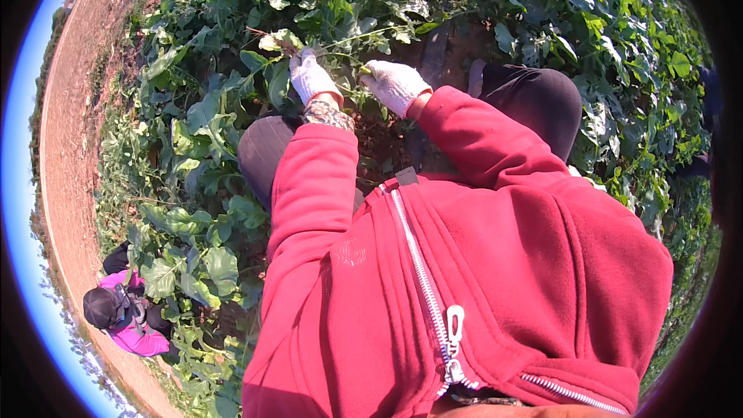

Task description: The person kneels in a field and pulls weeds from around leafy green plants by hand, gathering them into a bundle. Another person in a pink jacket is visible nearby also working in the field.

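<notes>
My left hand, in a whitish knit glove, is closed on the root end of an uprooted leafy plant; reddish-brown roots and a pale leaf stick out past its fingertips. A thin green stem runs from near this hand towards the right, above my other hand. My right hand, also gloved, has its thumb and fingers pinched on a small green piece of plant. Both hands are over a row of broad-leaved green plants, between my knees.
Dense leafy plants grow on the right. A dark strip, apparently plastic film, lies on the brown soil ahead. A person in a pink top and dark cap is among the plants at lower left. Bare brown ground stretches along the left.
</notes>
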The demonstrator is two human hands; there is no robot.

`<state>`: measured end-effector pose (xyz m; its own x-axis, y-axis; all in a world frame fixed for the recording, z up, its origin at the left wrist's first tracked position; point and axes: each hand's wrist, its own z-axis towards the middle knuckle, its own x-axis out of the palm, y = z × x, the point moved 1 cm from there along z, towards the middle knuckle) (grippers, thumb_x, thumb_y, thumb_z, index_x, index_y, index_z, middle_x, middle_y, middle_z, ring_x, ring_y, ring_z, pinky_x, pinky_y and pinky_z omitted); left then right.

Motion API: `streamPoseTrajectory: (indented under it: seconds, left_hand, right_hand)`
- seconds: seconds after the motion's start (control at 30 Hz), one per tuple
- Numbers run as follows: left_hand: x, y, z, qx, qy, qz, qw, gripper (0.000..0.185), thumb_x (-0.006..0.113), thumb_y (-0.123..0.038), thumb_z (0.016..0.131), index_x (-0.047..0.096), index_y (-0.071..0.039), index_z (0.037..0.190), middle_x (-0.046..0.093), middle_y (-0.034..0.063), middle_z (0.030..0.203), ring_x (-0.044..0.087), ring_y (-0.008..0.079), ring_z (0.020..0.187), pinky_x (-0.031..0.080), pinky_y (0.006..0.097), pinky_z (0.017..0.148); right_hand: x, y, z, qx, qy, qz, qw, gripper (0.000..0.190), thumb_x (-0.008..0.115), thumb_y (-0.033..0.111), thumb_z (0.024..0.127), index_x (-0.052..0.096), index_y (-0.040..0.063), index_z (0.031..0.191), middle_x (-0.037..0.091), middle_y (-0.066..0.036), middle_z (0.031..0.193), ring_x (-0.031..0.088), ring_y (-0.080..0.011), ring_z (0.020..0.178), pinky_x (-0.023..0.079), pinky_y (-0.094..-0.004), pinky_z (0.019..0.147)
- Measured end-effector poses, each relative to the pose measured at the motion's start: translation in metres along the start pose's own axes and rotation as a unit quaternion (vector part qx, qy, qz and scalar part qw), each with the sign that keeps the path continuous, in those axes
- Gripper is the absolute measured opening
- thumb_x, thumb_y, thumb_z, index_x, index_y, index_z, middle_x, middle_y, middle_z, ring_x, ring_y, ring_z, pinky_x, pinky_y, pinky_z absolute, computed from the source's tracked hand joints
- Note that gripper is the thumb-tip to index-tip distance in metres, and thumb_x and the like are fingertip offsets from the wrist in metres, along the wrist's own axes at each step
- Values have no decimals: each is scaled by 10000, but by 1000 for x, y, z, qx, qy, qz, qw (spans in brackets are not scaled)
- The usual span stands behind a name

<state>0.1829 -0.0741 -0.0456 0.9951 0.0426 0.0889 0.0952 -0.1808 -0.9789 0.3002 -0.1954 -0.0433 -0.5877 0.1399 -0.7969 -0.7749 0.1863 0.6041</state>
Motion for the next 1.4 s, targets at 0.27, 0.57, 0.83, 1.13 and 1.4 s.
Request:
streamPoseTrajectory:
  seconds: [0.27,0.57,0.83,1.13,1.4]
  left_hand:
    - [22,19,-49,37,208,204,956,356,546,-240,962,622,30,1180,685,187,1102,640,263,959,483,356,863]
    - [26,71,-49,145,265,264,916,381,539,-271,1004,560,-2,1272,661,200,1159,656,270,1009,516,375,818]
    - [47,63,-53,12,271,169,947,356,518,-155,922,550,53,1209,684,215,993,683,286,907,534,377,765]
    - [66,49,-42,-65,295,66,951,421,589,-107,923,540,4,1326,659,93,1127,623,171,1002,504,306,868]
    - [65,67,-9,-119,176,126,969,488,629,-171,960,487,-20,1402,638,85,1230,616,173,1031,453,282,949]
  right_hand:
    - [3,-22,17,-39,-238,155,958,242,607,221,939,666,94,1135,648,-167,1041,626,-351,975,502,-396,854]
    - [39,-36,38,152,-98,647,741,255,555,202,965,660,25,1114,676,-72,974,599,-162,897,478,-307,832]
    - [36,-51,43,151,-47,624,765,293,579,256,959,660,32,1129,691,-95,1027,599,-168,941,470,-323,852]
    - [17,-75,55,113,-88,599,788,649,672,270,917,431,-73,1413,531,-192,1402,507,-239,1295,376,-353,1117]
    - [-10,-86,86,147,-77,587,793,591,633,440,946,549,26,1359,643,-59,1231,588,-179,1130,460,-311,947]
